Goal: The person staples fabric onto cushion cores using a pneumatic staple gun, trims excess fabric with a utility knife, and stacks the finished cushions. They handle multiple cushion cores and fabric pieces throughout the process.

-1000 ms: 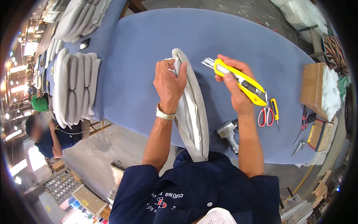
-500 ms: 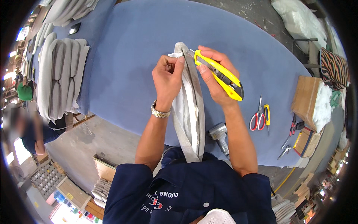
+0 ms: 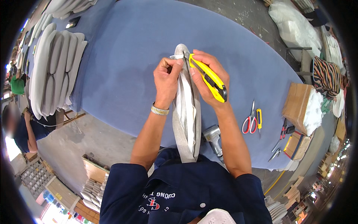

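One long, narrow, grey fabric-covered cushion with white lining (image 3: 186, 102). Lies between both hands, lengthwise from navy-shirted torso (image 3: 182, 186) toward blue cloth-covered table (image 3: 126, 67). In left hand (image 3: 166, 79), the nearer, touching: pinched lining edge by far tip. In right hand (image 3: 220, 72): yellow-and-black plastic utility knife (image 3: 210, 79), along right flank; cannot tell blade contact.

Left of the grey cushion (image 3: 197, 112), the left forearm (image 3: 148, 134) slants inward, the left hand (image 3: 166, 76) pinching near the cushion's far end, thumb against curled fingers. On the cushion's right, the right forearm (image 3: 232, 138) leans inward, the right hand (image 3: 219, 70) closed in a grip.
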Action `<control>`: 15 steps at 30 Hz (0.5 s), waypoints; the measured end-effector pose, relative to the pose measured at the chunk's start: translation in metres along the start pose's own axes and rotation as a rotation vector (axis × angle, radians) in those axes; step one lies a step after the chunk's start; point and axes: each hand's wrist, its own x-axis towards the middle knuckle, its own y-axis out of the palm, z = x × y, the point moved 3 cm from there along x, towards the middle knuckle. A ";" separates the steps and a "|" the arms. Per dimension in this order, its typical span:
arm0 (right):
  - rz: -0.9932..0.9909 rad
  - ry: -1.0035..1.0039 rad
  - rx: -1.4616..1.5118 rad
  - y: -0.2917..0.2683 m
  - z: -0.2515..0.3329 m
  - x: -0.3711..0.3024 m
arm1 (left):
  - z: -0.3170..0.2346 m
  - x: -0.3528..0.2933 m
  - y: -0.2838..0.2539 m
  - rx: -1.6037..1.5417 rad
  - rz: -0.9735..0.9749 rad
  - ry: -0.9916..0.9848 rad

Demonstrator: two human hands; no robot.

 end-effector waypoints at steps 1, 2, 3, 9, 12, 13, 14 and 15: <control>0.007 0.007 -0.015 0.001 0.000 0.000 | -0.001 0.000 0.000 0.009 0.000 0.003; 0.013 0.013 -0.029 0.001 0.001 0.000 | -0.001 0.000 0.000 0.018 0.000 0.006; 0.020 0.008 -0.048 0.001 0.002 0.000 | -0.002 0.000 0.001 0.028 0.002 0.007; 0.059 0.001 -0.113 0.000 0.008 -0.004 | -0.002 0.000 0.001 0.038 0.009 0.018; 0.048 0.001 -0.131 0.002 0.010 -0.004 | 0.000 0.002 -0.001 0.016 0.015 -0.007; 0.047 0.004 -0.134 0.003 0.010 -0.005 | -0.001 0.002 -0.001 0.024 0.016 -0.004; 0.047 0.007 -0.137 0.002 0.010 -0.006 | -0.002 0.002 0.000 0.031 0.017 -0.001; 0.047 0.009 -0.149 0.002 0.011 -0.006 | -0.004 0.001 0.000 0.041 0.016 0.004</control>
